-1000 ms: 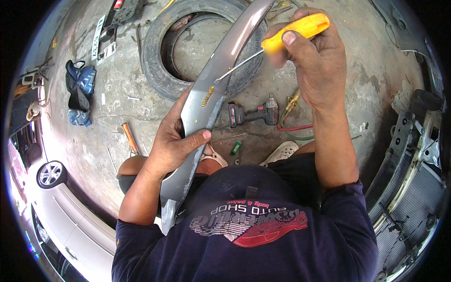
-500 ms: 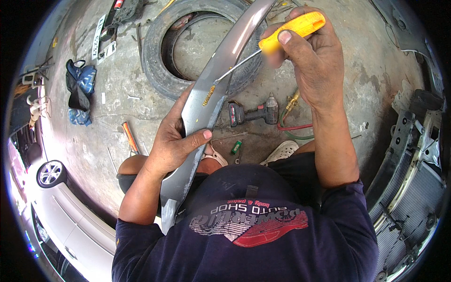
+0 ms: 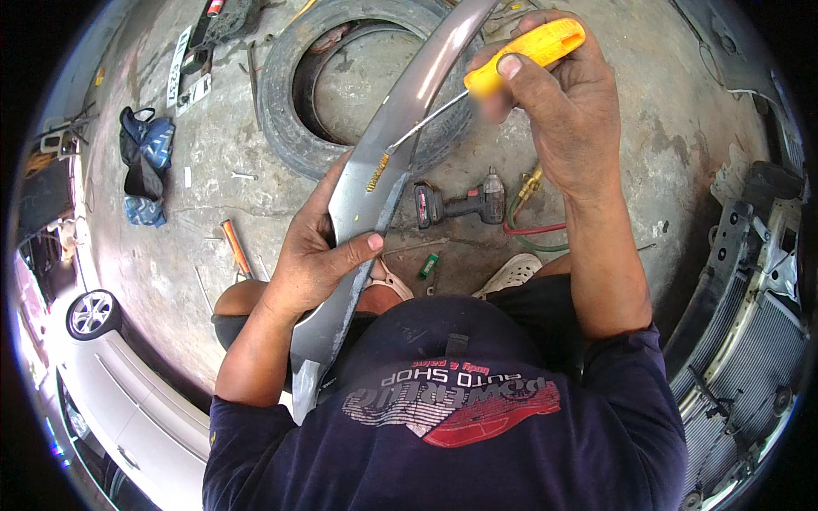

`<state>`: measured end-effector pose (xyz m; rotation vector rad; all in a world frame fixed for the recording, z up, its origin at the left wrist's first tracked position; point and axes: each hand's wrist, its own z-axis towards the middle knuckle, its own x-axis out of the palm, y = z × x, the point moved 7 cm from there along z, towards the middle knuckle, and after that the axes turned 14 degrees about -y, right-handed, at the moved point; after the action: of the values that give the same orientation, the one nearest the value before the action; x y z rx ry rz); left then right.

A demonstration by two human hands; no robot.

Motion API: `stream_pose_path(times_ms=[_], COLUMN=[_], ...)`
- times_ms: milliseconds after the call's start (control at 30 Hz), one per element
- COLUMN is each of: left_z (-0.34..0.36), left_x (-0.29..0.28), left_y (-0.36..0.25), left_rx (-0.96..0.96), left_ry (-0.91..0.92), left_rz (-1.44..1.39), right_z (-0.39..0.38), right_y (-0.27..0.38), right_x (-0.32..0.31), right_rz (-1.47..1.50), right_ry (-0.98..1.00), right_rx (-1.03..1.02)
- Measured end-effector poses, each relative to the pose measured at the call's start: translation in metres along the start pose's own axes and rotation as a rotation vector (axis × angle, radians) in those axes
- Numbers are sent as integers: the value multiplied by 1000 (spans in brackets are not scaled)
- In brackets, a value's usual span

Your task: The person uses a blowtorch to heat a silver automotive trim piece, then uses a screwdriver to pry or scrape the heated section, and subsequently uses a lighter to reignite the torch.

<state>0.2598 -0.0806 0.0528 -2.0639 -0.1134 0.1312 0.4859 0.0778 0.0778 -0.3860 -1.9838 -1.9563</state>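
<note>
My left hand [image 3: 317, 260] grips a long, curved grey car body panel [image 3: 358, 192], thumb on its face and fingers wrapped behind the far edge. A short row of yellowish-brown marks [image 3: 377, 173] runs along the panel's surface. In my right hand [image 3: 567, 111] is a screwdriver [image 3: 532, 53] with a yellow handle, held between thumb and fingers. Its thin metal shaft slants down to the left, and the tip meets the panel at or very near the upper end of the marks. The panel's lower end lies against my body, over my left thigh.
A tyre [image 3: 285, 111] lies on the concrete beyond the panel. Around my feet are a cordless impact driver [image 3: 464, 204], a hose with a brass fitting [image 3: 530, 183], a green box [image 3: 429, 266] and an orange-handled tool [image 3: 234, 247]. Car parts [image 3: 750, 315] stand right, a white car [image 3: 136, 409] left.
The screwdriver and my right hand have shifted slightly to the left and up, with the tip staying near the marks. My left hand and the panel look unmoved.
</note>
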Motion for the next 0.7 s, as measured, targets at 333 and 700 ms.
stream_pose_path(times_ms=[333,700], left_z=[-3,0], left_x=[4,-1], left_y=[-4,-1], left_rx=[-76,-19], left_ry=[-4,-31], left_rz=[-57,30], right_z=[-1,0], right_y=[0,6], right_x=[3,1], right_rz=[10,-46], right_ry=[-3,-11], right_rx=[-3,-32])
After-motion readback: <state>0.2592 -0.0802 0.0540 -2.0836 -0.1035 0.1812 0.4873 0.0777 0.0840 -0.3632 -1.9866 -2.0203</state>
